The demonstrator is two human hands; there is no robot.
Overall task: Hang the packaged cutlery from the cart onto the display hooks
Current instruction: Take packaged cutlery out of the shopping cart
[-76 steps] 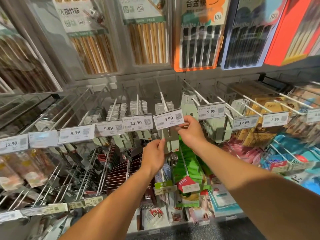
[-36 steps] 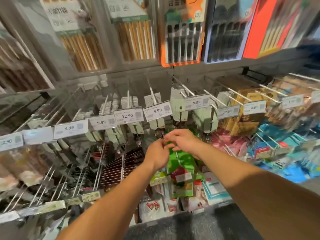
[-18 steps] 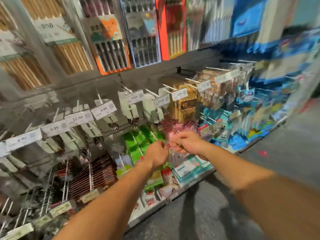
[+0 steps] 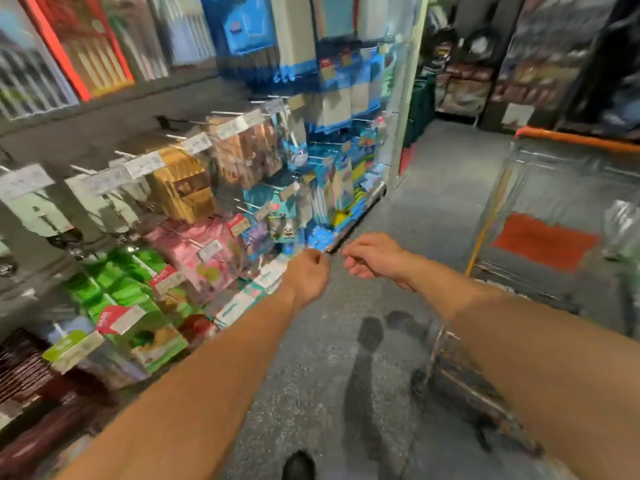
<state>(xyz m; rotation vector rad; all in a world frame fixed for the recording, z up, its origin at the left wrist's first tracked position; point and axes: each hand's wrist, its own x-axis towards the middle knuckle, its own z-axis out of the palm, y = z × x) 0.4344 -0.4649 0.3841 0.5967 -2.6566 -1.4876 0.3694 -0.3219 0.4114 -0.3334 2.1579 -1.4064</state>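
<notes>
I note green packs [image 4: 117, 285] below pink packs [image 4: 204, 247]; speckled grey floor [image 4: 311, 375]; cart [image 4: 568, 209] rail orange, its panel red.

Nothing is legible — the price tags [image 4: 143, 163] on the display hooks and the package labels are blurred past reading.

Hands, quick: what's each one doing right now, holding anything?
Left hand: fingers curled into a loose fist, nothing visible in it.
Right hand: fingers relaxed and spread, holding nothing.
</notes>
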